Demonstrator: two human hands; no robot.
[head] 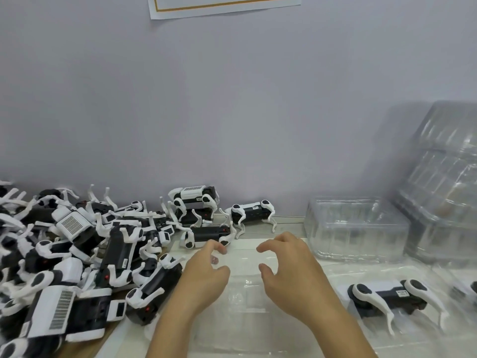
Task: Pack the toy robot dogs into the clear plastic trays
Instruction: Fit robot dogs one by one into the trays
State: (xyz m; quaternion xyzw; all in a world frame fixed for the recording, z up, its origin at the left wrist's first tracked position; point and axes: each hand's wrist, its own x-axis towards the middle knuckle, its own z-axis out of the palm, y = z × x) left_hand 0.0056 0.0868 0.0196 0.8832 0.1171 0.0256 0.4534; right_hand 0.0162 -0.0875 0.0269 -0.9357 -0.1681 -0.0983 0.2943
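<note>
No readable text from my end. Small white labels on toy robot dogs (249, 212) too blurred (print just specks). Paper sheet (224, 5) on wall above dogs: orange border only, no legible words.

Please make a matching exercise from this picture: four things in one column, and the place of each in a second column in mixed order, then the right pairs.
Things:
1. heap of black and white toy robot dogs
2. tall stack of clear plastic trays
3. white paper sheet with orange border
4. single toy robot dog lying on its side

Places:
A. on the wall, top
B. far right, rear
C. left side of the table
D. right of the right hand

Pairs: 1-C, 2-B, 3-A, 4-D
</note>
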